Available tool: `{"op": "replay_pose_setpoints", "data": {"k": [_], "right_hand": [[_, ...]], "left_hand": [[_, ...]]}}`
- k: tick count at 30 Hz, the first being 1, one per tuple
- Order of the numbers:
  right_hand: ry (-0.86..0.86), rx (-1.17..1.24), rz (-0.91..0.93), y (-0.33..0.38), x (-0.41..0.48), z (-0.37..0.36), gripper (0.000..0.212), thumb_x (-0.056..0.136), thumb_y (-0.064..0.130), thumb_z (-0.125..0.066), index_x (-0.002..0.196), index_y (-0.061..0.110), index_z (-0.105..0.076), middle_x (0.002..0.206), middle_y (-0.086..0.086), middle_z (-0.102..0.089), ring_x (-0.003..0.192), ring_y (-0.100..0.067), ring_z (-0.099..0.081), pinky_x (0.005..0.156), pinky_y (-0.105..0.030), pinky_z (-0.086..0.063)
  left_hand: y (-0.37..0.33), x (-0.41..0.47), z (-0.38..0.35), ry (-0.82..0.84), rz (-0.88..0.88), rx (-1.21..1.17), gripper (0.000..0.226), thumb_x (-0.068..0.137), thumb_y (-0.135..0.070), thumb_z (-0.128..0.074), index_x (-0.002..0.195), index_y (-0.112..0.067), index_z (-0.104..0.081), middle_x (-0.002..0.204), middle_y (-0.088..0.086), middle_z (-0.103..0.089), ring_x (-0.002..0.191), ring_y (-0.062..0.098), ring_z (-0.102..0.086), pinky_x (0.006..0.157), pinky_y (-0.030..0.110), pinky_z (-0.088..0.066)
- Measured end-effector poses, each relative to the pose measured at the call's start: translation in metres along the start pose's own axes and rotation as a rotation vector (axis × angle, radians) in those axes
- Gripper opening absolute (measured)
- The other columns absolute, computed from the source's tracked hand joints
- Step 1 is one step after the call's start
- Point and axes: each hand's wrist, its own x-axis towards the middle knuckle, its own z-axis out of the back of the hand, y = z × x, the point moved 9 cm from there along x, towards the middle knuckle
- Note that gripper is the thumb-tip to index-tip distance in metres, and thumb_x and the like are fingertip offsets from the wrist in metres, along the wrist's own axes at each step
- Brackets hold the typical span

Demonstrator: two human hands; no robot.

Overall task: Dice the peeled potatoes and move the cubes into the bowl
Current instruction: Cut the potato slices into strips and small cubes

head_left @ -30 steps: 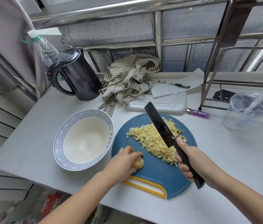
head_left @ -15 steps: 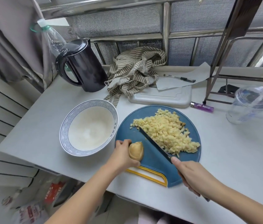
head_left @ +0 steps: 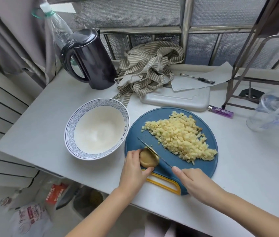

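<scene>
**Knife set across the potato at the board's near edge**

Low in the centre of the frame, the left hand (head_left: 133,166) grips a peeled potato (head_left: 148,159), fingers above it and thumb curled under it. The right hand (head_left: 197,183) is closed on the knife (head_left: 165,162), hiding the handle; the blade lies across the potato's right side. Both are on the blue cutting board (head_left: 135,134), with a heap of potato cubes (head_left: 181,135) spread to the upper right. The white bowl (head_left: 70,134) sits just left of the board. Behind are a dark kettle (head_left: 90,60), a striped cloth (head_left: 149,67), a white tray (head_left: 178,100), and a purple lighter (head_left: 220,111).
</scene>
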Motion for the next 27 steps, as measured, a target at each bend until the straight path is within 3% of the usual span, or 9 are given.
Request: {"op": "replay_pose_setpoints", "data": {"k": [3,9,15,17,21,27], "right_hand": [[0.025,0.022,-0.025,-0.001,0.005,0.006,0.059,0.096,0.062,-0.030,0.062,0.015,-0.038,0.053,0.004,-0.039,0.046,-0.008,-0.034,0.054,-0.024,-0.032],[0.104,0.207,-0.110,-0.009,0.004,0.012,0.057,0.095,0.063,-0.035,0.065,0.014,-0.036,0.047,0.004,-0.031,0.037,-0.014,-0.025,0.040,-0.024,-0.025],[0.058,0.236,-0.073,-0.011,0.006,0.010,0.057,0.092,0.063,-0.036,0.065,0.013,-0.038,0.050,0.007,-0.031,0.042,-0.011,-0.026,0.043,-0.022,-0.026],[0.039,0.185,-0.055,-0.010,0.008,0.013,0.057,0.091,0.064,-0.034,0.064,0.014,-0.038,0.049,0.009,-0.032,0.043,-0.009,-0.029,0.046,-0.020,-0.028],[0.010,0.022,-0.022,-0.008,0.013,0.014,0.063,0.085,0.073,-0.026,0.065,0.014,-0.039,0.058,0.000,-0.036,0.054,-0.013,-0.033,0.059,-0.030,-0.031],[0.009,-0.044,-0.006,-0.003,0.020,0.016,0.065,0.083,0.073,-0.022,0.066,0.014,-0.040,0.060,-0.002,-0.037,0.054,-0.013,-0.034,0.060,-0.031,-0.031]], "left_hand": [[0.001,0.000,0.001,-0.014,0.000,-0.008,0.067,0.074,-0.030,-0.080,0.131,-0.014,-0.048,0.113,-0.007,-0.040,0.110,0.011,-0.045,0.089,0.007,-0.026],[0.000,-0.002,-0.001,0.008,0.020,-0.031,0.068,0.078,-0.031,-0.077,0.135,-0.015,-0.044,0.117,-0.005,-0.040,0.114,0.012,-0.042,0.092,0.009,-0.026],[0.003,0.000,-0.001,-0.006,-0.002,-0.021,0.068,0.076,-0.033,-0.079,0.134,-0.014,-0.047,0.118,-0.002,-0.045,0.114,0.012,-0.042,0.091,0.008,-0.025],[0.003,0.000,-0.001,-0.010,-0.009,-0.018,0.067,0.076,-0.032,-0.079,0.133,-0.014,-0.048,0.117,-0.002,-0.046,0.113,0.012,-0.043,0.091,0.008,-0.025],[0.005,-0.001,-0.001,-0.023,-0.018,-0.016,0.067,0.075,-0.031,-0.079,0.132,-0.012,-0.048,0.117,-0.001,-0.047,0.113,0.014,-0.044,0.093,0.010,-0.027],[0.004,-0.001,-0.002,-0.032,-0.023,-0.007,0.065,0.077,-0.034,-0.077,0.133,-0.015,-0.047,0.118,-0.004,-0.046,0.113,0.011,-0.043,0.092,0.011,-0.028]]}}
